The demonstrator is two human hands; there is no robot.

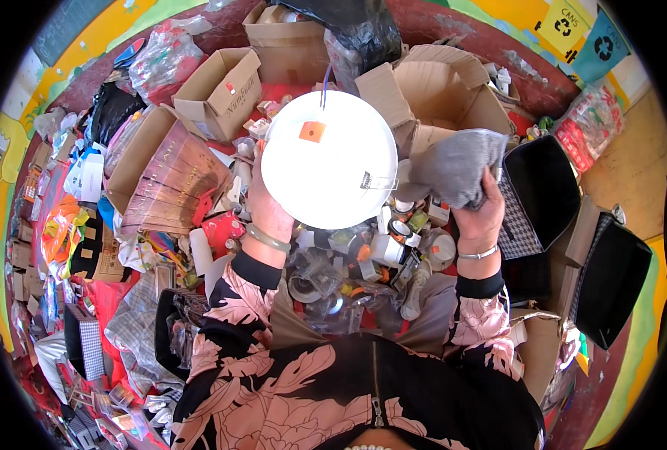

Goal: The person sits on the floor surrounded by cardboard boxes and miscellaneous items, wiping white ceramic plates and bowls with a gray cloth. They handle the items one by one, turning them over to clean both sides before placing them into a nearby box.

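Observation:
In my left hand (267, 204) is a round white ceiling downlight (326, 165), gripped at its left edge. An orange square patch shows on its back, thin wires rise from the top, and a metal spring clip sits at the lower right. My right hand (482, 214) is closed around a bunched grey cloth (457, 166), just right of the light. Part of the left fingers is hidden behind the light. Below, between my legs, lies a pile of mixed small items, among them clear plastic packaging (311, 270) and a white round piece (387, 250).
An open cardboard box (438, 94) stands beyond the cloth, with a smaller carton (221, 94) at the far left. Black-lined checked bins (541, 191) stand on the right. A box of pinkish folded card (172, 176) and an orange plastic bag (62, 232) lie left.

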